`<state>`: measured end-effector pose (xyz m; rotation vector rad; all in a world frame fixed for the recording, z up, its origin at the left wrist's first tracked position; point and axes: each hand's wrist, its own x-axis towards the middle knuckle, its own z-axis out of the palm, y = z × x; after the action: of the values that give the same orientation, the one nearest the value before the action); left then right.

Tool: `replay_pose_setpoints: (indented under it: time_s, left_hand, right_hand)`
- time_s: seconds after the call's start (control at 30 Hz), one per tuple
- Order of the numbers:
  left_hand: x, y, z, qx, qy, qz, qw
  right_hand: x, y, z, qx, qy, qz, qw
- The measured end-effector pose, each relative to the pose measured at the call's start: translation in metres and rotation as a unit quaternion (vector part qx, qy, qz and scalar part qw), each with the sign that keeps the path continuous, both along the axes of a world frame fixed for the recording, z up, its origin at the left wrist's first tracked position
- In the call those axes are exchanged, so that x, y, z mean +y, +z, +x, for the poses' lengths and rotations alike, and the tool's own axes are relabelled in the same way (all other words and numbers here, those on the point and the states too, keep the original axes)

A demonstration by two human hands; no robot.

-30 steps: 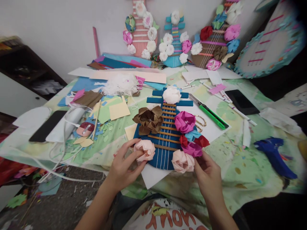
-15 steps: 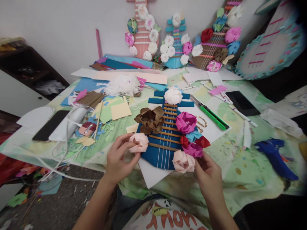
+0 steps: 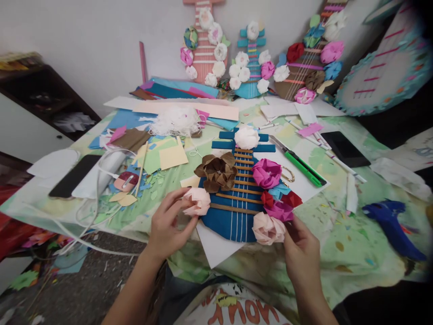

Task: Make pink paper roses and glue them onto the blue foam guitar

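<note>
A dark blue guitar-shaped piece (image 3: 219, 221) with white strings and brown strips lies on a white sheet (image 3: 211, 253). My left hand (image 3: 172, 223) pinches a pale pink paper flower (image 3: 197, 201) at the guitar's lower left edge. At the lower right, my right hand (image 3: 301, 243) has its fingers against the edge beside a second pale pink flower (image 3: 269, 229) and a magenta one (image 3: 279, 210); its fingertips are partly hidden. A brown flower (image 3: 218, 171), an upper magenta flower (image 3: 267, 173) and a white flower (image 3: 246, 136) sit on the guitar.
A green cutter (image 3: 302, 167) and gold scissor handles (image 3: 288, 174) lie right of the guitar. Farther right are a black phone (image 3: 345, 149) and a blue glue gun (image 3: 389, 225). White string (image 3: 176, 121), paper scraps (image 3: 172, 153) and a cable (image 3: 98, 180) lie left. Decorated guitars (image 3: 250, 72) stand behind.
The guitar's lower end has swung slightly right, with my right hand moving right alongside it. My left hand keeps its pinch on the pale pink flower. The whole view has shifted a little.
</note>
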<state>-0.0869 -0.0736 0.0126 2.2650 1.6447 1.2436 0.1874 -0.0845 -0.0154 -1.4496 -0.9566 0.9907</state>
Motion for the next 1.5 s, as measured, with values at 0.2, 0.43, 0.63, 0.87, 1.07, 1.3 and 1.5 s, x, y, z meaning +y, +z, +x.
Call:
replay_pose_setpoints:
  time_s: [0.2, 0.43, 0.63, 0.87, 1.07, 1.3, 1.5]
  left_hand:
    - [-0.004, -0.001, -0.003, 0.018, 0.01, 0.019, 1.0]
    - [-0.004, 0.007, -0.001, -0.003, -0.015, -0.001, 1.0]
    - [-0.01, 0.013, -0.005, -0.003, -0.047, -0.024, 0.999]
    - [-0.014, 0.012, -0.005, 0.009, -0.058, -0.046, 0.997]
    - [-0.018, 0.024, -0.001, 0.04, -0.065, -0.08, 0.994]
    - [-0.013, 0.043, 0.002, 0.098, -0.021, -0.046, 0.994]
    - [-0.006, 0.055, 0.007, 0.166, -0.032, -0.007, 0.986]
  right_hand:
    - [0.005, 0.006, 0.004, 0.001, -0.028, 0.001, 1.0]
    - [0.011, 0.004, 0.014, -0.029, -0.056, 0.012, 0.998]
    - [0.015, 0.005, 0.011, -0.036, -0.037, 0.045, 0.998]
    - [0.014, 0.004, 0.008, -0.041, -0.037, 0.053, 0.997]
    - [0.012, 0.002, 0.008, -0.035, -0.027, 0.06, 0.997]
    - [0.012, 0.003, 0.007, -0.039, -0.03, 0.057, 0.997]
    - [0.01, 0.004, 0.006, -0.042, -0.035, 0.054, 0.997]
